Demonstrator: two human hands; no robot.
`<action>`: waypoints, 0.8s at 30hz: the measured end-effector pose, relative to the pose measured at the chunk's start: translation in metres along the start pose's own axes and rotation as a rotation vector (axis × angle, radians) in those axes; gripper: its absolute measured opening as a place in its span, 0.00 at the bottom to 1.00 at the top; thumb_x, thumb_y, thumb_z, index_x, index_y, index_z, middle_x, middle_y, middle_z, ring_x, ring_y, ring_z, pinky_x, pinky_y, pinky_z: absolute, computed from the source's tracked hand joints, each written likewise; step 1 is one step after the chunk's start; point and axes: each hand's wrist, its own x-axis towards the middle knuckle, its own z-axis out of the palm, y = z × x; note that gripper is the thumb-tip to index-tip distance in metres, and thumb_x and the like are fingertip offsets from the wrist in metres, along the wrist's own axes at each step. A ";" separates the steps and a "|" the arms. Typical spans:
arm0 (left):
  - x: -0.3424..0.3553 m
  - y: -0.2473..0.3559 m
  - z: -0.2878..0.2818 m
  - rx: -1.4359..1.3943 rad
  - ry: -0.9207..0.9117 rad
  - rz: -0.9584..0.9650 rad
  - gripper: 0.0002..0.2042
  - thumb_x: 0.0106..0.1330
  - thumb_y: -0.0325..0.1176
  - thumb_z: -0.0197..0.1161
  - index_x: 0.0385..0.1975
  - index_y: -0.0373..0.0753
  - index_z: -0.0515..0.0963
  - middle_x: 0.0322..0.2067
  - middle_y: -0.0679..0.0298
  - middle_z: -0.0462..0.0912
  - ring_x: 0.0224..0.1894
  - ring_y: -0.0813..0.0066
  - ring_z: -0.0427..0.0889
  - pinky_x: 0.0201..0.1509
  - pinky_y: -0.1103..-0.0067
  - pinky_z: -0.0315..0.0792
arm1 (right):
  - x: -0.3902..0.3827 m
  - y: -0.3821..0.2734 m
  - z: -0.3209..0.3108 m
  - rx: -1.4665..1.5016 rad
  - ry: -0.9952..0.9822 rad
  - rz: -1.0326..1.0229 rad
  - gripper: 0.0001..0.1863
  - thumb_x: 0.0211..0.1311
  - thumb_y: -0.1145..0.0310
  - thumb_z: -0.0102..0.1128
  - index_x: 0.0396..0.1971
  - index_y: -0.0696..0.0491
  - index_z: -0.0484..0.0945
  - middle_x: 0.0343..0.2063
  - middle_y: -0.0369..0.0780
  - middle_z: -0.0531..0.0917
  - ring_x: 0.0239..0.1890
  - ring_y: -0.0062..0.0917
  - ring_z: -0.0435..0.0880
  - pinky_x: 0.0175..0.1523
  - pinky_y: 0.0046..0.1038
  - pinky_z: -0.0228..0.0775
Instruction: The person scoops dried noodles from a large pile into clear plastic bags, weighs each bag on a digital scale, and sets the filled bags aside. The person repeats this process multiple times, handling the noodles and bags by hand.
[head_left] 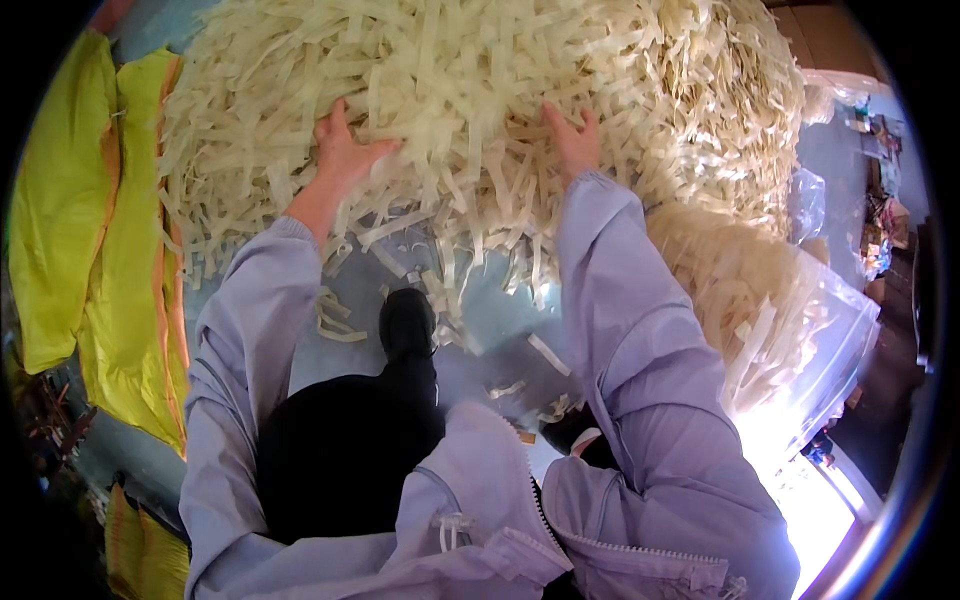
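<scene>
A large heap of pale cream flat strips (480, 60) covers the upper middle of the head view, with loose strips scattered below it on a grey floor (340, 360). My left hand (345, 150) rests against the heap at centre left, fingers and thumb spread. My right hand (575, 140) is at the heap too, right of centre, with its fingers apart and their tips among the strips. I see nothing gripped in either hand, though some fingertips are partly hidden.
Yellow sacks with orange edging (55, 230) lie at the left. At the right, a clear plastic bag (830, 330) holds more strips, with clutter (880, 225) beyond it. My dark shoe (405, 320) stands below the heap, and bright light comes from the lower right.
</scene>
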 end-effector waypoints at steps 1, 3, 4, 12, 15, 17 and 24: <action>0.008 -0.002 0.005 -0.005 -0.036 -0.022 0.53 0.40 0.44 0.74 0.64 0.40 0.46 0.58 0.46 0.49 0.62 0.51 0.54 0.63 0.67 0.57 | 0.016 0.015 -0.007 0.019 -0.030 0.079 0.52 0.43 0.54 0.71 0.64 0.57 0.49 0.57 0.50 0.64 0.56 0.35 0.68 0.57 0.34 0.63; 0.018 0.003 0.006 0.057 -0.044 -0.066 0.56 0.37 0.47 0.76 0.65 0.40 0.45 0.59 0.46 0.49 0.63 0.51 0.53 0.64 0.66 0.55 | 0.001 -0.012 0.000 0.181 -0.250 0.172 0.58 0.42 0.48 0.70 0.66 0.55 0.41 0.62 0.50 0.57 0.62 0.37 0.61 0.60 0.40 0.59; 0.023 0.010 0.010 0.085 -0.054 -0.078 0.57 0.35 0.48 0.76 0.65 0.40 0.44 0.59 0.46 0.49 0.63 0.51 0.52 0.65 0.65 0.54 | -0.009 -0.035 0.011 0.205 -0.281 0.226 0.59 0.42 0.49 0.71 0.66 0.54 0.38 0.62 0.50 0.57 0.62 0.38 0.61 0.59 0.42 0.59; 0.030 0.034 0.048 -0.654 -0.572 -0.042 0.46 0.43 0.42 0.76 0.62 0.39 0.56 0.56 0.55 0.65 0.59 0.64 0.65 0.59 0.72 0.64 | -0.009 -0.021 0.057 0.477 -0.423 0.309 0.51 0.47 0.54 0.67 0.65 0.51 0.42 0.56 0.43 0.66 0.55 0.34 0.69 0.48 0.44 0.68; 0.015 0.042 0.032 -0.691 -0.704 -0.074 0.36 0.49 0.35 0.73 0.58 0.38 0.62 0.52 0.61 0.73 0.53 0.70 0.72 0.56 0.74 0.67 | -0.022 -0.014 0.057 0.533 -0.582 0.327 0.40 0.52 0.54 0.62 0.61 0.52 0.54 0.49 0.40 0.74 0.49 0.27 0.74 0.44 0.34 0.72; -0.002 0.062 0.018 -0.601 -0.737 -0.061 0.28 0.53 0.29 0.69 0.56 0.37 0.67 0.49 0.65 0.74 0.51 0.74 0.73 0.54 0.76 0.68 | -0.048 -0.014 0.049 0.701 -0.668 0.225 0.32 0.56 0.55 0.58 0.58 0.51 0.60 0.45 0.37 0.76 0.46 0.23 0.76 0.41 0.29 0.73; -0.068 0.048 0.011 -0.695 -0.727 0.031 0.28 0.51 0.31 0.71 0.54 0.38 0.69 0.49 0.65 0.75 0.49 0.76 0.73 0.52 0.77 0.68 | -0.114 -0.013 0.025 0.632 -0.584 0.242 0.27 0.60 0.56 0.53 0.58 0.49 0.64 0.49 0.35 0.74 0.49 0.22 0.74 0.49 0.25 0.67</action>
